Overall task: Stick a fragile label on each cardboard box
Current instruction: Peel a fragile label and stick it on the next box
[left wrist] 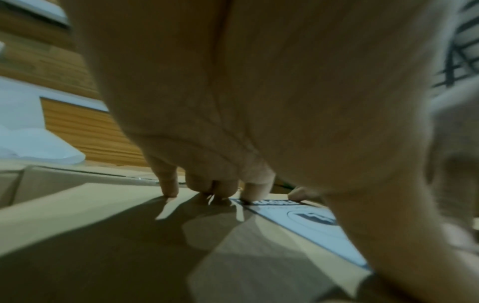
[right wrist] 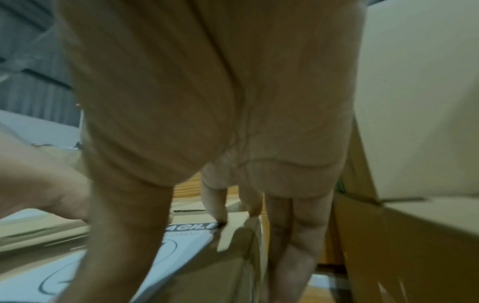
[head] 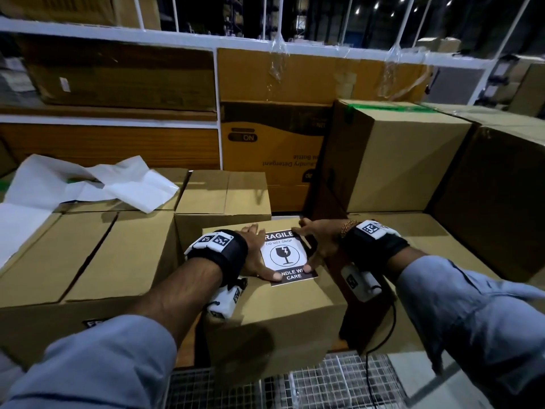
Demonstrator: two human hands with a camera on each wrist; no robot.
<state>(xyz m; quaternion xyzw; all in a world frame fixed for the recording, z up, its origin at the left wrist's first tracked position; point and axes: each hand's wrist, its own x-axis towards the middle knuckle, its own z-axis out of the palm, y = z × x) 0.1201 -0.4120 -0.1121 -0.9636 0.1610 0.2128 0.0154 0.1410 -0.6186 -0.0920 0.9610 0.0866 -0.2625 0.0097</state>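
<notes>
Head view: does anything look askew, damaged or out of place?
The fragile label lies slightly skewed to the box edges. Loose crumpled white paper lies on the left boxes. Torn tape hangs off the back carton.

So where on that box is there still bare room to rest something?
Bare cardboard lies on the box top nearer the person than the fragile label. The label itself is crowded: the left hand and right hand press its edges. White paper covers the far-left boxes.
</notes>
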